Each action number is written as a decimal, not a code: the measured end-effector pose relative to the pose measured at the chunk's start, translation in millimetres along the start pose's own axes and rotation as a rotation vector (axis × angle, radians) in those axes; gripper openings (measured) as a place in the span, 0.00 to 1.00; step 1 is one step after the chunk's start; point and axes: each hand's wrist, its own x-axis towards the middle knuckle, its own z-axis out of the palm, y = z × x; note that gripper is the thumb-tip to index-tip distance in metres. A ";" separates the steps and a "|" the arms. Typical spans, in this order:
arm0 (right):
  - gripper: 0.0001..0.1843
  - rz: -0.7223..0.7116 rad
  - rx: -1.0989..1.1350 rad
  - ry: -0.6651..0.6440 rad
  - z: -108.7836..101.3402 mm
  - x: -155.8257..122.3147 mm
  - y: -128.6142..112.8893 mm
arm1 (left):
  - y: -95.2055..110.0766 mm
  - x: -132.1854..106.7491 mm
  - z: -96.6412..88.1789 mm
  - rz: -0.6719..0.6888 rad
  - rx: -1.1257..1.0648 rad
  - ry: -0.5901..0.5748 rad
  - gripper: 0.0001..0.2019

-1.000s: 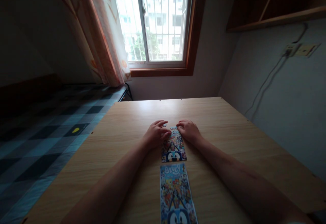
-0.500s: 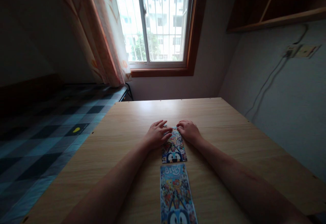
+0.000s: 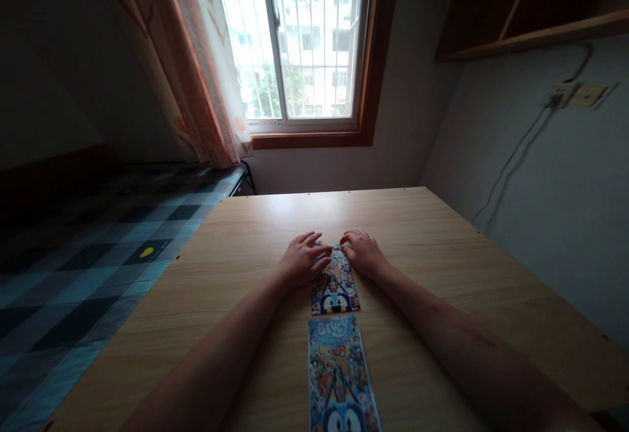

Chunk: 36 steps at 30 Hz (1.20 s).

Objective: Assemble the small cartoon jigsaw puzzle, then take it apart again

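Observation:
A small colourful jigsaw puzzle (image 3: pixel 335 284) with a blue cartoon dog lies on the wooden table (image 3: pixel 255 255). My left hand (image 3: pixel 301 260) rests at its upper left edge, fingers stretched flat and touching the puzzle. My right hand (image 3: pixel 362 252) sits at the upper right corner with its fingers curled down onto the top edge. Nearer to me lies a printed reference picture (image 3: pixel 340 374) of the same dog design.
A bed with a checked blue cover (image 3: pixel 88 255) stands to the left of the table. A window (image 3: pixel 304 39) with an orange curtain (image 3: pixel 196 71) is straight ahead. A wall with a socket and cable (image 3: pixel 560 101) runs along the right, under a wooden shelf (image 3: pixel 531 32).
My left hand's fingers have spread out flatter on the puzzle's left edge. The right hand has barely moved.

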 end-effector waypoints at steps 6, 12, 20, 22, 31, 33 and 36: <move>0.07 -0.011 0.012 0.014 2.4 0.4 2.6 | 0.4 0.1 -0.1 0.011 0.020 -0.001 0.18; 0.06 -0.028 0.021 0.014 2.0 0.8 2.3 | 0.9 1.1 -0.5 0.015 0.019 0.002 0.17; 0.06 -0.018 0.040 0.028 3.0 -0.1 2.0 | 1.5 1.2 -1.3 0.020 0.040 -0.005 0.17; 0.07 -0.006 0.044 0.039 3.5 -0.1 2.3 | 1.6 1.2 -1.5 0.012 0.051 -0.001 0.17; 0.12 -0.046 0.079 0.060 4.7 -0.5 3.7 | 3.1 3.1 -2.7 -0.136 0.021 0.104 0.20; 0.11 -0.053 0.063 0.036 4.2 -0.8 3.0 | 1.2 3.4 -4.1 -0.297 -0.013 0.161 0.19; 0.12 -0.056 0.043 -0.010 1.9 -1.8 -0.1 | -2.8 2.9 -6.2 -0.481 -0.050 0.185 0.16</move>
